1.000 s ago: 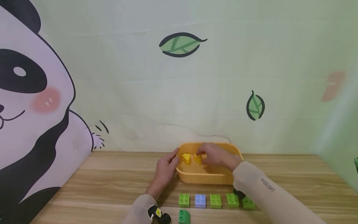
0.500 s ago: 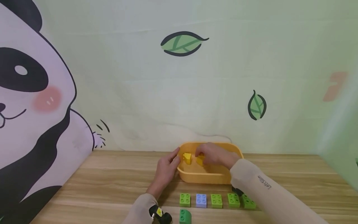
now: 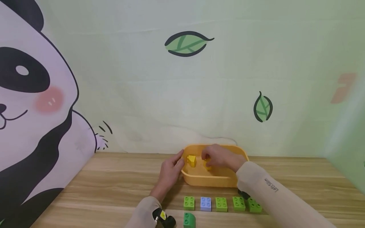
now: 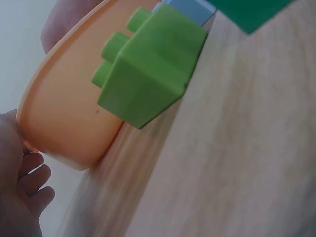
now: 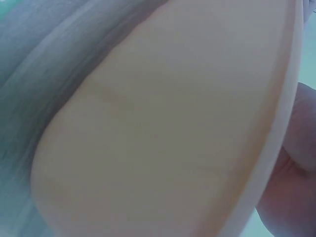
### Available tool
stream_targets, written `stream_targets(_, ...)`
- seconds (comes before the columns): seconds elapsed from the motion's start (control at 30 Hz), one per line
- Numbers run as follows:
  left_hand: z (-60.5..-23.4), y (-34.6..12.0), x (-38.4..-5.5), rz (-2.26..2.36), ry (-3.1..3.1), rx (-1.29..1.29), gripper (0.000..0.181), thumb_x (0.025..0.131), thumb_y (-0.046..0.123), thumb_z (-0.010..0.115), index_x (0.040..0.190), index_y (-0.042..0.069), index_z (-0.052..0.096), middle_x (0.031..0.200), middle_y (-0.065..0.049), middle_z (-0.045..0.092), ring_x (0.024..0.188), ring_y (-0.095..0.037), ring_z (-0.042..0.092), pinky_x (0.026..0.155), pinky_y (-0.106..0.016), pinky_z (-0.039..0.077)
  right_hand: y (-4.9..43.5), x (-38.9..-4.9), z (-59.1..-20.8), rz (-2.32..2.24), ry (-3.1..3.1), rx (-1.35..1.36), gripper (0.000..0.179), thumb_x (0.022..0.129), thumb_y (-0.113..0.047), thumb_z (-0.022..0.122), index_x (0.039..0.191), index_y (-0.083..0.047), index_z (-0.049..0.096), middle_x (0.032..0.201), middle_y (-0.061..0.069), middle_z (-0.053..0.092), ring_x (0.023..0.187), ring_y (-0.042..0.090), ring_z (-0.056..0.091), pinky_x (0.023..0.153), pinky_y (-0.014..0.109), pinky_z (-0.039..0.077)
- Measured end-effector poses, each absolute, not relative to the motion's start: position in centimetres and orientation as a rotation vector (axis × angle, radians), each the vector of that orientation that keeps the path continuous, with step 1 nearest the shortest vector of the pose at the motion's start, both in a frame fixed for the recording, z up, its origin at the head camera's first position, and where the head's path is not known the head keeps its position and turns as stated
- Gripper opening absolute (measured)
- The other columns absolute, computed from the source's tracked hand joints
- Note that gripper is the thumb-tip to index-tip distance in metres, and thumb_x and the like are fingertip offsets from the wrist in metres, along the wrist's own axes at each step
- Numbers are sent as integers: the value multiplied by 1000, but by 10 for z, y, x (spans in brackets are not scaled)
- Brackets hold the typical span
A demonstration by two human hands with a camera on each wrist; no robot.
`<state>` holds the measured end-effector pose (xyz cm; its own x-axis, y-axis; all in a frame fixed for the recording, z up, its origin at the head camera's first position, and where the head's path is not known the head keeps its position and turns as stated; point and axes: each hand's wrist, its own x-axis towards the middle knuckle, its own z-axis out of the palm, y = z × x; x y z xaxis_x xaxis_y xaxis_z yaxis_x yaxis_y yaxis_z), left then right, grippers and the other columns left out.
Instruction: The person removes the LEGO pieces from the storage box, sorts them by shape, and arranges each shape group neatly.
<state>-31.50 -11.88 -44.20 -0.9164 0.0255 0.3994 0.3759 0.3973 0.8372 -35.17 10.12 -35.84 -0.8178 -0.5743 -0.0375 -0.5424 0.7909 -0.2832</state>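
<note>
An orange plastic tray [image 3: 209,181] stands on the wooden table against the wall. My left hand [image 3: 168,172] grips its left rim; in the left wrist view the thumb and index finger meet at the rim, with the other fingers curled below. Inside the tray, my right hand [image 3: 220,156] pinches a small yellow toy brick [image 3: 207,165], partly hidden by the fingers. Another yellow brick [image 3: 191,161] with a slanted side lies to its left, apart from both hands. The right wrist view shows the tray's outer wall [image 5: 163,123], with the fingers mostly hidden behind its rim.
In front of the tray runs a row of bricks: a light green brick [image 3: 189,203], a blue brick [image 3: 206,204] and several more light green ones. A dark green rounded brick [image 3: 189,220] sits nearer. My right sleeve [image 3: 273,190] passes over the row's right end.
The yellow brick in my right fingers has turned and shifted slightly to the right and nearer inside the tray. My left hand keeps its place on the rim.
</note>
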Motion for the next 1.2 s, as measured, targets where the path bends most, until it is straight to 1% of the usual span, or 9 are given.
stream_targets(0.23, -442, -119, -316, -1533, -2337, -350, 44, 106, 13, 58, 148, 3, 61, 146, -14, 62, 137, -34, 56, 114, -52, 45, 103, -350, -357, -463, 2824, -812, 24, 91, -2, 82, 114, -5, 76, 104, 3, 71, 95, 22, 60, 100, 42, 56)
stream_targets(0.47, -443, -119, -316, -1535, -2342, -343, 44, 106, 13, 59, 148, 3, 61, 146, -14, 62, 137, -33, 56, 113, -52, 45, 104, -351, -358, -461, 2802, -826, 20, 92, -4, 82, 110, -6, 75, 99, 1, 68, 92, 22, 59, 97, 40, 57)
stream_targets(0.6, -442, -119, -316, -1537, -2337, -347, 44, 106, 13, 59, 148, 3, 61, 146, -15, 62, 137, -33, 56, 113, -52, 45, 105, -353, -358, -440, 2803, -888, 15, 94, -5, 80, 109, -5, 76, 97, 1, 69, 90, 20, 59, 95, 40, 57)
stream_targets(0.83, -441, -119, -315, -1529, -2344, -339, 44, 106, 13, 59, 148, 3, 61, 146, -14, 61, 137, -33, 56, 113, -52, 45, 107, -355, -358, -418, 2806, -965, 11, 100, -5, 71, 109, -4, 77, 98, 1, 71, 86, 18, 60, 92, 39, 58)
stream_targets(0.97, -439, -118, -314, -1547, -2350, -328, 45, 106, 14, 59, 150, 4, 60, 148, -13, 60, 139, -31, 55, 114, -50, 44, 107, -356, -361, -407, 2826, -988, 9, 101, -5, 71, 108, -4, 77, 99, 2, 72, 85, 18, 60, 92, 39, 58)
stream_targets(1.07, -439, -118, -314, -1554, -2354, -322, 45, 106, 15, 58, 150, 5, 59, 149, -12, 60, 139, -30, 55, 114, -50, 44, 107, -357, -361, -414, 2828, -954, 9, 101, -6, 71, 108, -6, 77, 99, 1, 72, 86, 18, 60, 92, 38, 58)
stream_targets(1.2, -439, -118, -314, -1548, -2353, -326, 45, 106, 14, 58, 150, 4, 60, 148, -13, 60, 139, -31, 55, 114, -50, 44, 106, -357, -362, -408, 2851, -940, 9, 101, -6, 70, 107, -5, 77, 98, 2, 72, 84, 18, 59, 89, 37, 58)
